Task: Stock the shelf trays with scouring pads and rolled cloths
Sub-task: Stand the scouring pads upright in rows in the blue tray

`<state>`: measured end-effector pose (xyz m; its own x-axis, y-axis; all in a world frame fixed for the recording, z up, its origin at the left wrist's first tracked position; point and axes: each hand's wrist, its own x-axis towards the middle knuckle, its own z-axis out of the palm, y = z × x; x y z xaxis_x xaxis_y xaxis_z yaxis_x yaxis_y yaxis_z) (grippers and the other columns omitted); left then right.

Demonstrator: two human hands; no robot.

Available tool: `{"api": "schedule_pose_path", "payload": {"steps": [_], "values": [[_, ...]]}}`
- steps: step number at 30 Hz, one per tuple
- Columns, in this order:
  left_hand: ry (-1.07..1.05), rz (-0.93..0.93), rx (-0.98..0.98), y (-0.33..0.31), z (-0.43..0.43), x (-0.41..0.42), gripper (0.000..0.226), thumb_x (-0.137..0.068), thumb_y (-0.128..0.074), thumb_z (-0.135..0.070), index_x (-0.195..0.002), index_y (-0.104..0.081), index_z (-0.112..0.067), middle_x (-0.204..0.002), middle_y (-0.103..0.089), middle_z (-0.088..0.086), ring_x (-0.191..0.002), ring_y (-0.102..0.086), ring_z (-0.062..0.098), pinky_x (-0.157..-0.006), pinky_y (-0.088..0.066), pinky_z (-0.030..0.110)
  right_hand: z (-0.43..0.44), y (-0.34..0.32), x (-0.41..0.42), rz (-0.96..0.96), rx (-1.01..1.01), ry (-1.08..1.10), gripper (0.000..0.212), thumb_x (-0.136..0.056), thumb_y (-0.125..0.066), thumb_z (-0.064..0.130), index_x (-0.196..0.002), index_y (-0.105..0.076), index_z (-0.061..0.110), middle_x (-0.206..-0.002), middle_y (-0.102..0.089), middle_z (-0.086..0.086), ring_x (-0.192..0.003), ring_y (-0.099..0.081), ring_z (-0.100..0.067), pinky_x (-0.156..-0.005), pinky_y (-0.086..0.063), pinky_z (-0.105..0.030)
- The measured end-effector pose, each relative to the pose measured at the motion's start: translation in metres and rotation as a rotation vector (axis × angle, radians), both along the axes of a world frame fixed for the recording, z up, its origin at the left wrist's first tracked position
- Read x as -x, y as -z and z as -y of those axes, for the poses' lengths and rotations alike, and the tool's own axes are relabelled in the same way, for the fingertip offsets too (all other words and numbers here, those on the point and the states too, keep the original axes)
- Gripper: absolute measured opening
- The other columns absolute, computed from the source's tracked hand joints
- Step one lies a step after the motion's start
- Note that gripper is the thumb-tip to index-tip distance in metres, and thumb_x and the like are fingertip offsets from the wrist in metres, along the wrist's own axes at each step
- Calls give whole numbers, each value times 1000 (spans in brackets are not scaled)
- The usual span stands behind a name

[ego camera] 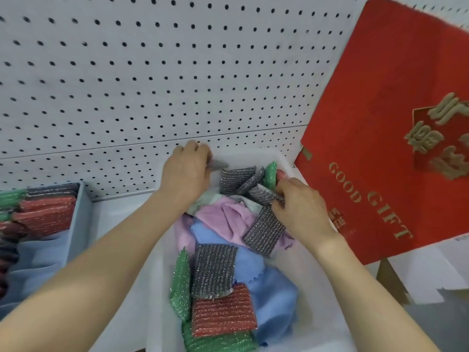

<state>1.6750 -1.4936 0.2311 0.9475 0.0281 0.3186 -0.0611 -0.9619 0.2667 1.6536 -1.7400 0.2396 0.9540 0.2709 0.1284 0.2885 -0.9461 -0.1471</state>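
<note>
1. white bin (158, 301): it sits on the shelf (114, 212) in front of me and holds loose scouring pads and unrolled cloths.
- nearest end: a green pad (218, 342) lies flat. a red pad (223, 311) lies on top of it, long axis left to right.
- next: a grey pad (214, 271) overlaps the red pad's far edge, long axis running away from me. a second green pad (180, 283) stands on edge against the bin's left wall.
- middle: a blue cloth (271, 288) and a pink cloth (223, 217) lie crumpled. a tilted grey pad (264, 231) rests on them, long axis from near-left to far-right.
- far end: several grey pads (236, 179) stand on edge, with a far green pad (270, 174) beside them.

2. hands:
- my right hand (302, 207) has its fingers curled around the held grey pad (264, 194) at the far right of the bin. this pad lies roughly left to right.
- my left hand (186, 171) is at the far left rim, fingers bent downward. a blurred grey shape lies by the fingertips, and i cannot tell whether the hand grips it.

3. surroundings:
- the shelf tray (81, 214) to the left, apart from the bin, holds packed stacked red pads (45, 212) and stacked green pads (11, 196).
- a red box (380, 123) marked "good gift" leans at the right, just beside the bin's far corner.
- the pegboard (152, 72) stands behind everything.
</note>
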Motion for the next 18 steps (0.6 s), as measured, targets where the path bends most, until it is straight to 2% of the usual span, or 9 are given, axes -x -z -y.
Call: {"api": "schedule_pose_path", "payload": {"steps": [2, 3, 5, 7, 9, 11, 15, 16, 18], "values": [[73, 198, 123, -13, 21, -2, 21, -85, -65, -15, -104, -57, -10, -101, -55, 12, -77, -54, 29, -58, -45, 41, 8, -11, 10, -49, -84, 65, 11, -84, -59, 24, -90, -53, 17, -79, -58, -3, -72, -53, -31, -59, -33, -34], [109, 216, 141, -15, 33, -5, 22, -85, -63, -13, -105, -55, -9, -102, -54, 12, -75, -52, 28, -57, -41, 39, 11, -14, 14, -87, -117, 95, 12, -84, -59, 25, -90, -52, 17, -77, -59, -3, -71, -52, -30, -60, -35, -35], [149, 90, 112, -5, 55, -15, 26, -85, -59, -7, -110, -50, -8, -106, -54, 12, -79, -54, 29, -57, -35, 37, 17, -16, 20, -126, -154, 156, 15, -84, -58, 26, -97, -56, 18, -82, -65, -5, -78, -59, -33, -64, -43, -36], [149, -122, 1, 19, 71, -25, 36, -87, -57, -9, -121, -45, -10, -115, -55, 11, -92, -58, 32, -64, -43, 39, 20, -14, 22, -100, -172, 194, 23, -85, -58, 24, -108, -58, 18, -90, -70, -7, -86, -64, -36, -70, -46, -38], [172, -297, -70, 39, 79, -32, 55, -89, -60, -31, -137, -36, -17, -129, -52, 10, -107, -56, 33, -84, -51, 43, 22, -10, 23, -50, -171, 180, 26, -86, -57, 20, -112, -58, 15, -91, -70, -9, -87, -64, -36, -69, -45, -38], [200, -382, -101, 47, 83, -35, 72, -87, -57, -54, -146, -27, -26, -137, -48, 9, -116, -52, 35, -96, -48, 48, 21, -7, 21, -20, -126, 148, 22, -87, -55, 17, -108, -59, 13, -92, -66, -10, -86, -63, -36, -65, -42, -37], [259, -461, -116, 51, 84, -40, 88, -78, -47, -79, -149, -15, -39, -136, -50, 11, -115, -52, 36, -95, -47, 49, 19, -5, 16, -49, -50, 118, 16, -84, -53, 20, -99, -54, 15, -91, -62, -8, -84, -61, -36, -59, -34, -35], [274, -471, -114, 50, 84, -39, 89, -78, -51, -77, -150, -14, -39, -134, -52, 10, -113, -54, 35, -93, -48, 47, 19, -6, 16, -60, -51, 117, 16, -82, -54, 22, -97, -52, 16, -87, -62, -7, -81, -59, -35, -59, -33, -35], [276, -449, -69, 50, 86, -40, 82, -85, -60, -56, -152, -17, -34, -128, -56, 10, -107, -58, 32, -87, -50, 41, 19, -7, 18, -38, -94, 135, 16, -79, -55, 22, -95, -51, 18, -77, -58, -5, -73, -53, -32, -58, -31, -34]]}}
